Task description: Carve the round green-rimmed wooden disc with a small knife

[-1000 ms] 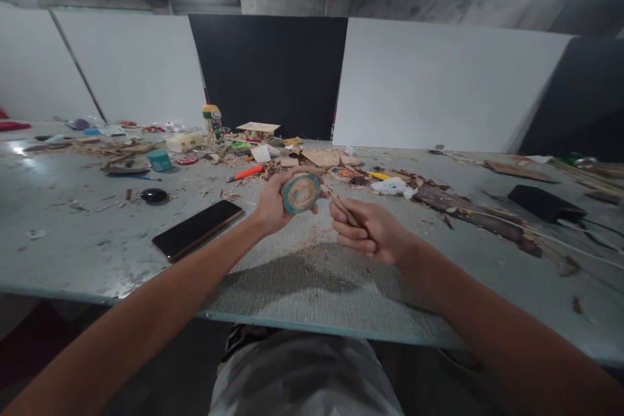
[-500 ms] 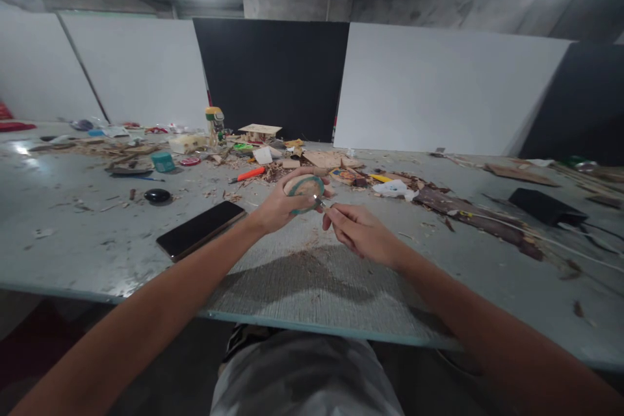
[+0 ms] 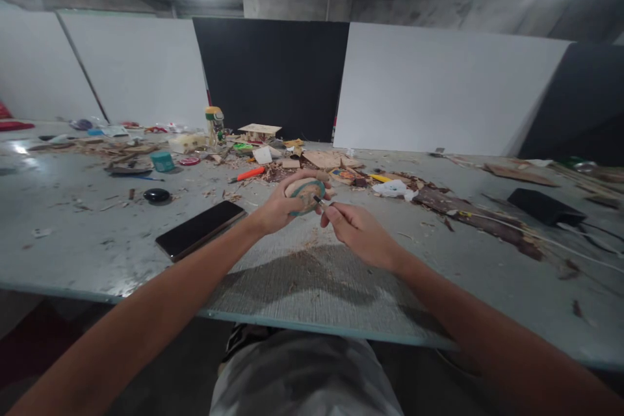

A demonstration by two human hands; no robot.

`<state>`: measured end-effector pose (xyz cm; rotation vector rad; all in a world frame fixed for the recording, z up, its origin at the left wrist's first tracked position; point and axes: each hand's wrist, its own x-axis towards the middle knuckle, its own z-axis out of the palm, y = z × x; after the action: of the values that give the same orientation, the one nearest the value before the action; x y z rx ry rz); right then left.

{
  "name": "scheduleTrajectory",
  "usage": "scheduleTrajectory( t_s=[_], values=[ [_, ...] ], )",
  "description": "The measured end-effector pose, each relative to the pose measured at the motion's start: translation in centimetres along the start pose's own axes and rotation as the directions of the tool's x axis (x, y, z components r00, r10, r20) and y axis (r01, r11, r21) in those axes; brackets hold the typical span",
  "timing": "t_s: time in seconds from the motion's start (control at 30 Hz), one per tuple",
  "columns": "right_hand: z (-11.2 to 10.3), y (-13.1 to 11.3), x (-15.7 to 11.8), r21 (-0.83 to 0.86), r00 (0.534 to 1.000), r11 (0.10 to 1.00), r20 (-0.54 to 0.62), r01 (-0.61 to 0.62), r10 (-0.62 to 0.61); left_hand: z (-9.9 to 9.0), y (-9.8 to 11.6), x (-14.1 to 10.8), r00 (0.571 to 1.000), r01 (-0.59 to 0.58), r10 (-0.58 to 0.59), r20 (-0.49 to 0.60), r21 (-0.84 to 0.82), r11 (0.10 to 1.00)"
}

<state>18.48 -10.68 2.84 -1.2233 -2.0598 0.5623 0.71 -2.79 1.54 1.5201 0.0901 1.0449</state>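
My left hand (image 3: 283,205) is closed around a round wooden piece (image 3: 305,195) with a teal band near its rim and a bare, carved-looking middle. In my right hand (image 3: 358,229) the fingers pinch a slim carving tool (image 3: 322,203), whose handle is mostly hidden by the fingers. Its small dark tip touches or nearly touches the face of the wooden piece, at the side toward my right hand. Both hands are held above the near part of the table (image 3: 312,286), where fine wood shavings lie.
A black phone (image 3: 201,229) lies left of my hands, with a black mouse-like object (image 3: 156,195) beyond it. Past the hands are an orange-handled cutter (image 3: 249,174), wood chips and a bark strip (image 3: 468,214). A black box (image 3: 546,207) with cables sits at right.
The wooden piece has tilted slightly in my left hand. My right hand has turned a little, and the tool's tip, shiny before, now looks dark.
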Motion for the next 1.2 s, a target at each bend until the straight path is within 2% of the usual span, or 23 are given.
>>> scheduleTrajectory(
  t_s=[0.23,0.47,0.63,0.7,0.83,0.9,0.97,1.07,1.13,1.2],
  values=[
    [0.3,0.1,0.1,0.009,0.999,0.999,0.031,-0.031,0.030,0.2,0.1,0.0,1.000,-0.002,0.001,0.015,0.062,0.998],
    [0.8,0.1,0.1,0.090,0.994,0.992,0.067,-0.091,0.085,0.2,0.2,-0.1,1.000,0.000,-0.003,0.016,0.137,0.991],
    [0.9,-0.5,0.0,0.196,0.976,0.967,0.173,-0.163,0.130,0.4,0.3,-0.4,0.998,-0.014,0.001,0.059,0.220,0.975],
    [0.9,-0.7,0.1,0.116,0.984,0.986,0.146,-0.120,0.103,0.5,0.4,-0.5,0.998,0.003,-0.017,0.062,0.224,0.975],
    [0.8,-0.8,0.5,-0.142,0.999,0.989,0.006,-0.031,0.032,0.6,0.6,-0.6,0.999,0.025,-0.034,0.034,0.232,0.972],
    [0.8,-0.8,0.5,-0.067,0.997,0.996,0.049,-0.059,0.062,0.6,0.5,-0.7,0.999,0.040,-0.048,0.025,0.243,0.969],
    [0.7,-0.9,0.4,0.144,0.975,0.975,0.170,-0.169,0.143,0.5,0.4,-0.7,0.998,0.048,-0.056,0.027,0.245,0.968],
    [0.6,-1.0,0.2,0.397,0.903,0.833,0.350,-0.384,0.249,0.5,0.2,-0.6,0.999,0.031,-0.037,0.021,0.238,0.971],
    [0.7,-1.1,0.1,0.435,0.877,0.789,0.404,-0.434,0.260,0.5,0.2,-0.6,1.000,0.020,-0.023,0.010,0.244,0.970],
    [0.9,-1.0,0.1,0.373,0.907,0.854,0.350,-0.363,0.233,0.5,0.3,-0.7,1.000,0.027,-0.029,0.006,0.252,0.967]
  ],
)
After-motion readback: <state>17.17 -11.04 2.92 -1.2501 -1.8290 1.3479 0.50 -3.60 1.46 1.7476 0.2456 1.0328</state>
